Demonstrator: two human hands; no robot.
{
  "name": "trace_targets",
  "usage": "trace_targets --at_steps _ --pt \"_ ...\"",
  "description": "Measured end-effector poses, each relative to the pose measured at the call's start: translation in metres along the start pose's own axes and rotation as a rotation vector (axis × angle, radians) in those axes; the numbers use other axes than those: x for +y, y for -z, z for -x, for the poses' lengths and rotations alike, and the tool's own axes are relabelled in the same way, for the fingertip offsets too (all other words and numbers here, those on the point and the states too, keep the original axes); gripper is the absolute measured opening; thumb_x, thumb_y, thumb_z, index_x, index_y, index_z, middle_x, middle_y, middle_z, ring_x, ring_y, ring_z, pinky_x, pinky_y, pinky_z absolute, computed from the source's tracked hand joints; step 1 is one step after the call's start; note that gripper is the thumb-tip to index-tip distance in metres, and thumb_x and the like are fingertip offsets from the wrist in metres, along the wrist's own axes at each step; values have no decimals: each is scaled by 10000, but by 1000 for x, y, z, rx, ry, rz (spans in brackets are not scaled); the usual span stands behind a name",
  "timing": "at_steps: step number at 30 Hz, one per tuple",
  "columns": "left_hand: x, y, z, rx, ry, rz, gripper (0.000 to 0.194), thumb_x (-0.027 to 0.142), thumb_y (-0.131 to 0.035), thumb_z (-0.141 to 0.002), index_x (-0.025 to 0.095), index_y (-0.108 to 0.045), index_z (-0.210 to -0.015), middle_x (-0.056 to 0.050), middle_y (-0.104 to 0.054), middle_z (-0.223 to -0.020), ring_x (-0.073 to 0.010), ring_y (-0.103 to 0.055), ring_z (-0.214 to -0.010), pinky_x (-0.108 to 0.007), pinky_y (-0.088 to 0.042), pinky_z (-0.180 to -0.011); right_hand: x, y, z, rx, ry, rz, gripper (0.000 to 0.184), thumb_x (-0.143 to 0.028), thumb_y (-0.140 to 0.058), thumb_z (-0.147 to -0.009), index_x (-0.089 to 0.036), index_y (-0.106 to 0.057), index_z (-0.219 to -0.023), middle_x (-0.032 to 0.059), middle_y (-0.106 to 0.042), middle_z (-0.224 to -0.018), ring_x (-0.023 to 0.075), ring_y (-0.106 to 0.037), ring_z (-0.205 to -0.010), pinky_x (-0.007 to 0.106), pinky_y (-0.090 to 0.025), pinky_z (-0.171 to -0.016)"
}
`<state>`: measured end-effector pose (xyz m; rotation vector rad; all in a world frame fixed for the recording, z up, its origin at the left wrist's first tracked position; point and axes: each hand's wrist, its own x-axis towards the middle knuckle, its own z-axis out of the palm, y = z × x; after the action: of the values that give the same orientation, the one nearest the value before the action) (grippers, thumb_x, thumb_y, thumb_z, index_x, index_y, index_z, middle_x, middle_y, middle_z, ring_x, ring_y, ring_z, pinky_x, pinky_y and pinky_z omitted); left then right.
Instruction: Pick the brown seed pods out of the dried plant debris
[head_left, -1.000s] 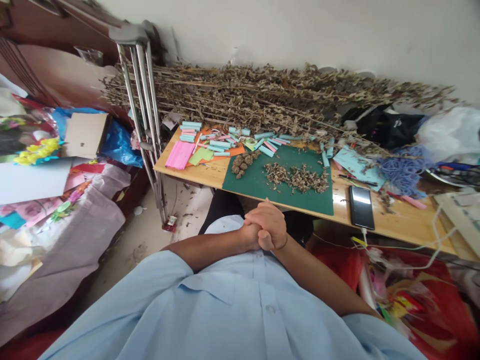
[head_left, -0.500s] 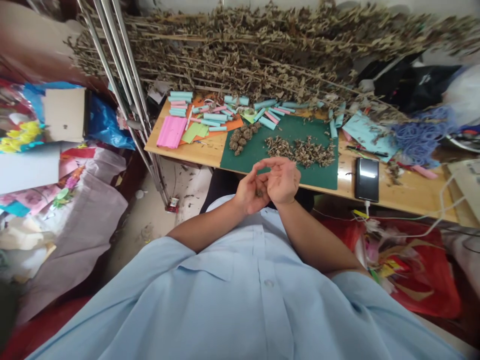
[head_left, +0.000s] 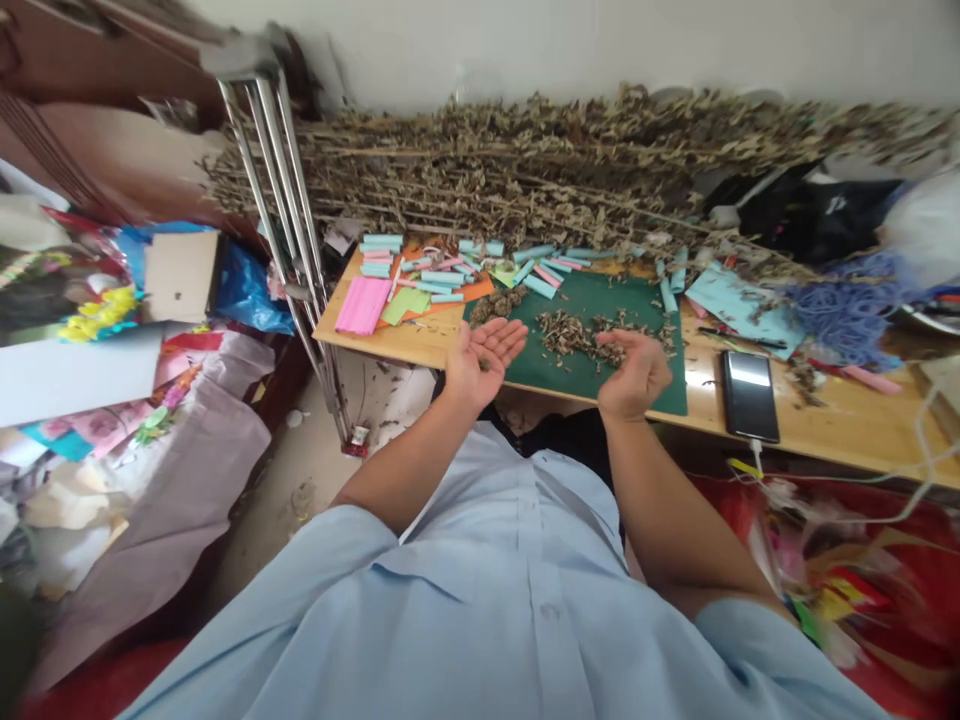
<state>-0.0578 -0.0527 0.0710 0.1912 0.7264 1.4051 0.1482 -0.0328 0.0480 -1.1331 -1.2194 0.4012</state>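
Observation:
My left hand [head_left: 484, 362] is held palm up in front of the table, its fingers stretched out. A small brownish clump of dried leaf [head_left: 485, 365] lies on that palm. Over the right side of the green cutting mat [head_left: 536, 375], my right hand [head_left: 636, 372] has its fingers curled into a pinch at the loose dried leaves [head_left: 566, 335]. What sits between those fingertips is hidden. Partly behind my left fingertips, a group of rolled leaf balls [head_left: 499, 304] rests on the mat's left side.
Long dried leafy stalks [head_left: 480, 170] lie along the back. Blue and pink paper rolls [head_left: 442, 278] and pink sheets [head_left: 363, 306] are on the left. A phone [head_left: 750, 395] with a cable and blue cord [head_left: 847, 305] lie right. Metal crutches [head_left: 289, 200] lean at the left end.
My hands were together, fingertips meeting over the left palm. Now they are apart: the left is flat, and the right has moved right to the loose leaves. The view has tilted up.

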Motion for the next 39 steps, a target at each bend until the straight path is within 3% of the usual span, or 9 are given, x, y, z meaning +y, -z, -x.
trace_targets --at_steps 2,6,10,14,23,29,34,39 --pt "24 -3 -22 24 -143 -83 682 636 -236 -1027 144 -666 -1223 -178 -679 -1321 -310 -579 -1348 -500 -444 -1143 20 9 -4 29 56 154 507 -501 -329 -1041 -179 -722 -1044 106 -734 -1031 255 -689 -1023 481 -521 -986" --pt "53 -10 -71 39 -341 -199 683 625 -222 -1038 135 -673 -1187 -165 -711 -1252 -274 -632 -1285 -460 -452 -1141 51 15 -2 15 110 259 454 -482 -390 -1018 -180 -682 -1191 132 -703 -1186 280 -645 -1170 508 -486 -1047" --pt "54 -9 -113 48 -372 -378 673 655 -266 -1023 149 -689 -1159 -145 -735 -1200 -272 -654 -1250 -476 -433 -1151 63 14 0 -60 130 254 407 -438 -426 -1006 -183 -674 -1204 134 -702 -1194 275 -648 -1165 502 -488 -1044" --pt "45 -3 -136 13 -340 -633 645 706 -375 -977 179 -726 -1100 -134 -742 -1202 -295 -644 -1263 -488 -383 -1182 64 15 0 -83 82 258 385 -424 -423 -1005 -197 -676 -1186 118 -707 -1170 262 -654 -1132 484 -498 -1025" --pt "51 2 -142 -47 -352 -681 605 637 -343 -1011 172 -721 -1094 -140 -725 -1243 -262 -631 -1282 -450 -348 -1206 65 15 1 -105 40 224 388 -417 -421 -1015 -188 -715 -1124 106 -735 -1107 240 -676 -1030 439 -521 -971" --pt "53 -7 -139 -48 -275 -583 350 483 -515 -994 221 -715 -1110 -108 -652 -1378 -231 -389 -1507 -436 -180 -1277 64 16 2 -119 21 218 390 -424 -425 -1017 -189 -721 -1110 102 -746 -1080 233 -684 -1014 413 -524 -948" --pt "58 -9 -131 -105 -288 -637 272 418 -591 -963 276 -706 -1165 -45 -546 -1516 -188 -217 -1578 -403 -106 -1289 62 16 3 -120 -2 215 403 -440 -415 -1017 -190 -724 -1086 100 -747 -1071 230 -688 -1008 406 -523 -949" --pt "69 -16 -119 -64 -382 -635 294 419 -534 -1000 249 -717 -1156 -56 -558 -1506 -187 -288 -1554 -382 -149 -1286 64 15 2 -128 -1 211 402 -448 -424 -1010 -182 -719 -1075 100 -751 -1057 233 -690 -1006 415 -525 -954"
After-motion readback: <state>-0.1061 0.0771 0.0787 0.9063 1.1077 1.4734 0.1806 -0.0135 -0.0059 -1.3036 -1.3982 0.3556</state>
